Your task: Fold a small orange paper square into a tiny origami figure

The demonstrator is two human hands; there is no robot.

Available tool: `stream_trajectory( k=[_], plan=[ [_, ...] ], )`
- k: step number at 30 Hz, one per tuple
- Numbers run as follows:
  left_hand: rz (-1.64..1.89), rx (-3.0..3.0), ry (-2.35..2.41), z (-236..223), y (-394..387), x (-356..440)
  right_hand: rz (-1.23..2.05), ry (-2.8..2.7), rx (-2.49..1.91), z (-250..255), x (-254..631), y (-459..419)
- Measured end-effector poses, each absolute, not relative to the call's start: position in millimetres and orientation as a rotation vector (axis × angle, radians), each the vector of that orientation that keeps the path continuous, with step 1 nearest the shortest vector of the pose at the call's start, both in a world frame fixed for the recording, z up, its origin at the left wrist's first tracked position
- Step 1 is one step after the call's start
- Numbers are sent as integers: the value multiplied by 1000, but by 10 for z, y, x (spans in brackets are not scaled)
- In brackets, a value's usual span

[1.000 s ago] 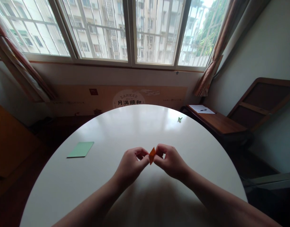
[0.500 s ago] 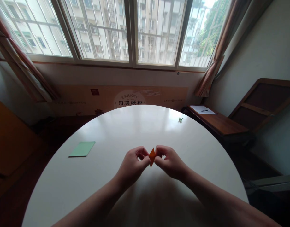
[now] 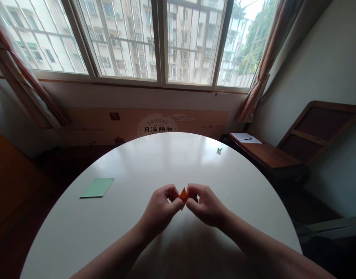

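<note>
A small folded orange paper piece (image 3: 183, 194) is pinched between both my hands above the middle of the round white table (image 3: 143, 162). My left hand (image 3: 160, 209) grips its left side with thumb and curled fingers. My right hand (image 3: 205, 205) pinches its right side the same way. Only a small orange triangle shows between the fingertips; the remainder is hidden by my fingers.
A pale green sheet of paper (image 3: 97, 187) lies on the table's left side. A tiny green folded paper figure (image 3: 219, 150) sits near the far right rim. A wooden side table (image 3: 265, 153) with a paper and pen stands at right, below the window.
My hands have closed in on the orange paper, so less of it shows. The view has shifted slightly.
</note>
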State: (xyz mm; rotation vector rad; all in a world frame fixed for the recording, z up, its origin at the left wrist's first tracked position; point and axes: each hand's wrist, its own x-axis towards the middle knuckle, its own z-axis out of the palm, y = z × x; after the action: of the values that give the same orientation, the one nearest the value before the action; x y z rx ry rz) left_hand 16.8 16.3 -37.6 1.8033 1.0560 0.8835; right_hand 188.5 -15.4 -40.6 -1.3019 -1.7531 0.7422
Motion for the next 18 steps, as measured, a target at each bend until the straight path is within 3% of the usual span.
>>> stream_trajectory(
  k=[18],
  plan=[
    [873, 1819, 1053, -369, 157, 186, 789, -1772, -1237, -436, 1890, -147]
  ],
)
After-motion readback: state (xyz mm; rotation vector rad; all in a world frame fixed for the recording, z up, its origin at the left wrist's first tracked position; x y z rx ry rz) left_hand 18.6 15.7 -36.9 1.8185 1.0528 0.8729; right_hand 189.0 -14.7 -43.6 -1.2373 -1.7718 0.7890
